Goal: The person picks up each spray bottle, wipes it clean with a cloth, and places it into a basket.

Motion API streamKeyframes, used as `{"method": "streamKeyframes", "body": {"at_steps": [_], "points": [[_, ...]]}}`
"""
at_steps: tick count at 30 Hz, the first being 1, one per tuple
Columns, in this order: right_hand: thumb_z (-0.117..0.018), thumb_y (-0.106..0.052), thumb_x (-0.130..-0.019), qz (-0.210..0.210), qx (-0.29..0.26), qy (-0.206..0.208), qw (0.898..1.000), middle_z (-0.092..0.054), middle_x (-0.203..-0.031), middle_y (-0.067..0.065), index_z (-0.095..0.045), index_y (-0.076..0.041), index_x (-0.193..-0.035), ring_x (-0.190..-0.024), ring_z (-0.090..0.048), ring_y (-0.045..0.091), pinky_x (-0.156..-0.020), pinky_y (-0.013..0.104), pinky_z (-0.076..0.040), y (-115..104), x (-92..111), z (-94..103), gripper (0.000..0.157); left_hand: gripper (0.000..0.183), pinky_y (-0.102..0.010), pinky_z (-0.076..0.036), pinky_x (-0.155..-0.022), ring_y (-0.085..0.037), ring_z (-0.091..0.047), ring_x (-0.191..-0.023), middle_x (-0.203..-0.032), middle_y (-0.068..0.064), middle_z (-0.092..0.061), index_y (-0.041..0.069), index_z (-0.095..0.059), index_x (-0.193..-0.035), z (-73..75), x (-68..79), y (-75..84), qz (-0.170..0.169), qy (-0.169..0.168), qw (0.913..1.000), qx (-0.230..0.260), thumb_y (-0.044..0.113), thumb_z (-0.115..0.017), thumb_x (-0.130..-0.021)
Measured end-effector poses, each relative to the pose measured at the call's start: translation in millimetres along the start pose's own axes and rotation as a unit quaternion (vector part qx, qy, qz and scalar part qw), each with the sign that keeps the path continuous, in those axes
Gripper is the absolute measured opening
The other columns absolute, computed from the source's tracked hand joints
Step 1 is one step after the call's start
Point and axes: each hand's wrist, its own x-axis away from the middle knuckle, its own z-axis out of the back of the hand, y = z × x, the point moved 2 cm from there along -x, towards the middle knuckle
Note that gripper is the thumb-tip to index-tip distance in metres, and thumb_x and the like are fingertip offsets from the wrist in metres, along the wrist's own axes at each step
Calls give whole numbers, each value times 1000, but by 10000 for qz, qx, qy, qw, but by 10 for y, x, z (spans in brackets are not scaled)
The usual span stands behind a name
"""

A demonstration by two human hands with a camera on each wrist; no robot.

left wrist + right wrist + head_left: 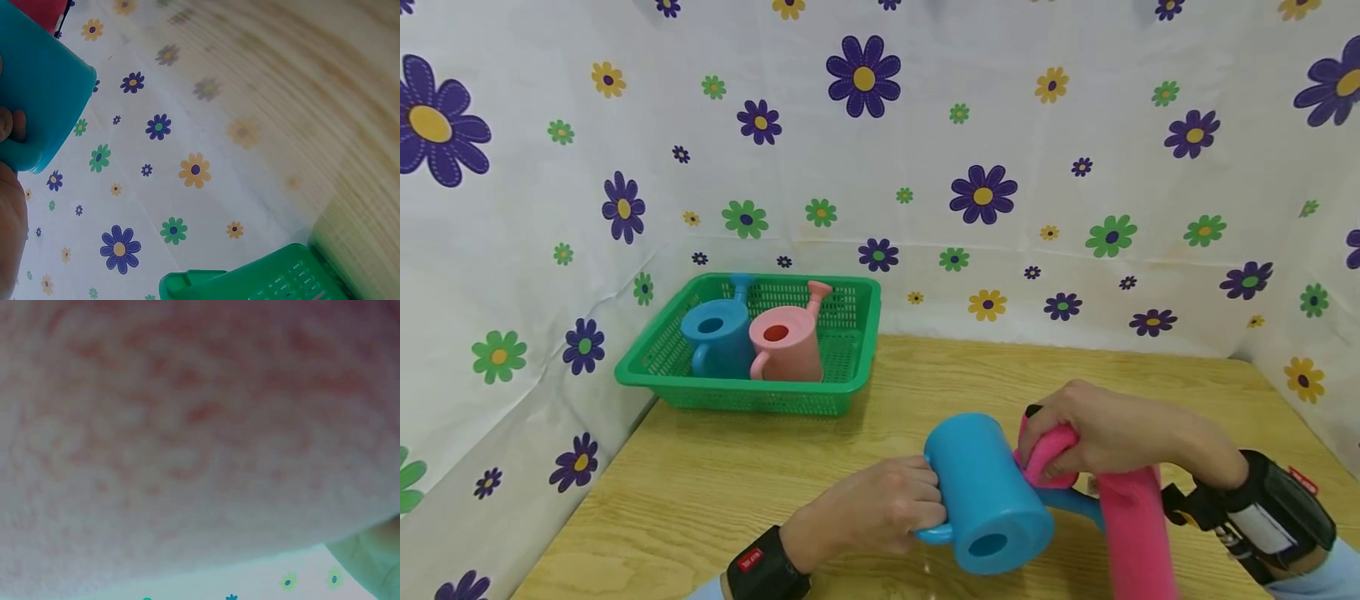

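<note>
A blue watering can (pixel 977 483) is held tilted over the front of the table, its top opening facing the near side and its spout pointing right. My left hand (pixel 887 504) grips the can by its handle; the left wrist view shows fingers (pixel 19 125) at the handle beside the blue body. Bunched in my right hand (pixel 1105 429) is a bright pink cloth (pixel 1138 533), pressed to the can where the spout leaves the body. The cloth's long end hangs down over the spout, hiding part of it. Blurred skin fills most of the right wrist view.
At the back left of the wooden table (pixel 760 483) stands a green slotted basket (pixel 748 387). Inside it are another blue watering can (pixel 726 354) and a pink watering can (pixel 793 350), side by side. A white flowered sheet (pixel 917 150) hangs behind and at the sides.
</note>
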Motion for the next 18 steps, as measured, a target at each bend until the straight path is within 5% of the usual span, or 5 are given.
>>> {"method": "streamKeyframes", "body": {"at_steps": [18], "points": [[-75, -13, -83, -466, 507, 759, 9947, -71, -92, -8, -74, -22, -105, -76, -61, 8, -66, 31, -58, 303, -103, -69, 24, 34, -22, -37, -69, -6, -43, -64, -57, 5, -37, 16, -46, -61, -57, -40, 35, 142, -295, 9994, 89, 4, -66, -85]]}}
